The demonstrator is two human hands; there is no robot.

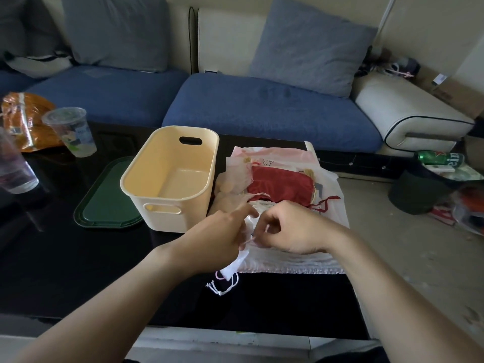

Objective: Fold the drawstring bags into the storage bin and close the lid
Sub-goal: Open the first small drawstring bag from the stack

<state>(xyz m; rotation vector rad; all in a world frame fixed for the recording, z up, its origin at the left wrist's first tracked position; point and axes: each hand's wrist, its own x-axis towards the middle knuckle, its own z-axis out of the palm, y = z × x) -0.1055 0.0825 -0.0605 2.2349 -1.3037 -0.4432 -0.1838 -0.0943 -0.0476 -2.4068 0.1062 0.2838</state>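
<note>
Hands at lower centre: left hand (222, 233) and right hand (285, 229) both pinched a small white drawstring bag (239, 260); storage bin (170, 179) beside, empty; advisable to flatten, tuck cords, fold evenly.

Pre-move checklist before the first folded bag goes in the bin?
1. Storage bin open and empty: ok.
2. Green lid off, flat left of the bin: ok.
3. Left hand and right hand both pinch the white drawstring bag: ok.
4. Bag fold finished: cannot tell.
5. Drawstring tucked in: not ok, trails loose.
6. Red bag and the rest wait in the pile: ok.
</note>
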